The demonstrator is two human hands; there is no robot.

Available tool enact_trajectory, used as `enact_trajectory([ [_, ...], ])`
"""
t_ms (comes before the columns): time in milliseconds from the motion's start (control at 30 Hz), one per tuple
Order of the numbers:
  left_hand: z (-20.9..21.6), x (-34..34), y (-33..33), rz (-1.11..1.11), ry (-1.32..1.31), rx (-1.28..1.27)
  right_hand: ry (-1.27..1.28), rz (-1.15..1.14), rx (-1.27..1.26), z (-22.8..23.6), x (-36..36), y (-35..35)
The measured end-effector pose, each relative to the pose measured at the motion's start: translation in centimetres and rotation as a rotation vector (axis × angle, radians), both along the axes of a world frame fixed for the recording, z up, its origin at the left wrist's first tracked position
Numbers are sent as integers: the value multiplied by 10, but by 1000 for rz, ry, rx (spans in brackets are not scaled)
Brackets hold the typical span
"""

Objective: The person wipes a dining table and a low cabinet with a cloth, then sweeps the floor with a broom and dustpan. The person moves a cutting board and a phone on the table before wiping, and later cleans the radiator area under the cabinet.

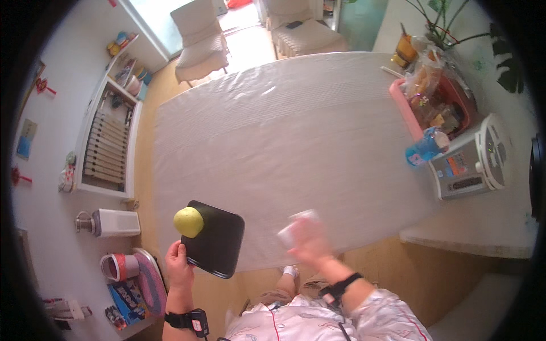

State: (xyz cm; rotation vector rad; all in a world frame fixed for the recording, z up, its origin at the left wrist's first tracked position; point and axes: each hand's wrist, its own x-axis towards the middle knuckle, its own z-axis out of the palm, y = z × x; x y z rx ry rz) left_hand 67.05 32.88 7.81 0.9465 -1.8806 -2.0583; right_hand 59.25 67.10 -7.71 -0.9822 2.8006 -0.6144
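Black tray [219,241]: square, rounded corners, held level over the near left corner of the desk [284,148], partly overhanging the desk edge toward the person. A yellow-green round fruit [188,221] sits on the tray's far left corner, touching the tray surface, slightly past its rim.

Left hand [179,264]: at the tray's near left edge, grip closed on the tray, thumb on top, fingers hidden beneath. Dark wrist strap with a small device on the left forearm, nearer the person than the tray.

Right hand [307,238]: right of the tray, apart from it, over the desk's near edge. Badly motion-blurred. It seems to hold something small, pale and boxy [296,226], possibly a cup or cloth; cannot tell which, and cannot tell how tight the grip is. Dark band on the right wrist.

Desk: large, covered in a white sheet, bare across the middle beyond the tray. Far right of the tray, at the desk's right edge: a pink-rimmed basket [405,108] of packets, a blue bottle [424,149], a grey appliance [472,162] with buttons.

Left of the tray, on the floor by the wall: a white appliance [111,223], a pink scale-like disc [151,281], a low shelf with toys [108,145]. Beyond the desk's far edge: two pale cushioned chairs [199,40].
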Motion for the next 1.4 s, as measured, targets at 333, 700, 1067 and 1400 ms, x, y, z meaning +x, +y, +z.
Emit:
enact_trajectory([
  [333,-7,-113,85,-230,-25,-57,201,-903,269,7,-48,252],
  [700,-77,-319,321,-325,-21,300,51,-843,135,27,-54,255],
  [1067,-125,-394,476,-128,-218,196,-20,-703,59,27,-56,266],
  [1400,-107,-388,450,-893,-237,-964,-105,-539,89,33,-65,273],
])
